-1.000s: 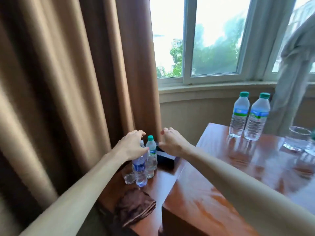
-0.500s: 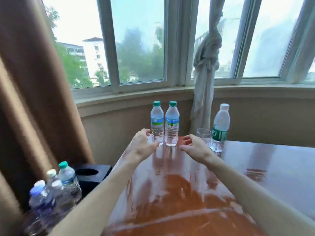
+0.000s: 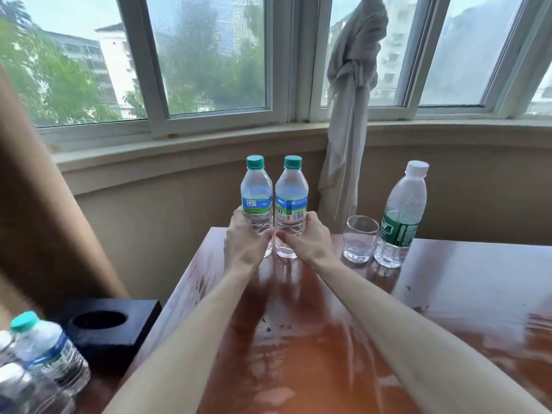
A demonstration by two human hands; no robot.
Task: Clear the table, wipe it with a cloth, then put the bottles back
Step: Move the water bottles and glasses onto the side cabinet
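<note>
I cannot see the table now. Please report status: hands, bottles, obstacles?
Left hand grips left green-cap bottle. Right hand grips right green-cap bottle. Glass and white-cap bottle beside them, apart.

Teal-capped bottles (image 3: 273,201); white-capped bottle (image 3: 401,216); reddish-brown table (image 3: 448,309).

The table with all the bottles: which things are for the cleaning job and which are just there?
For the job:
- left teal-capped clear plastic bottle, left hand
- right teal-capped clear plastic bottle, right hand
- white-capped green-labelled bottle
- clear drinking glass
- glossy brown wooden table

Just there:
- knotted grey curtain
- black square holder
</note>
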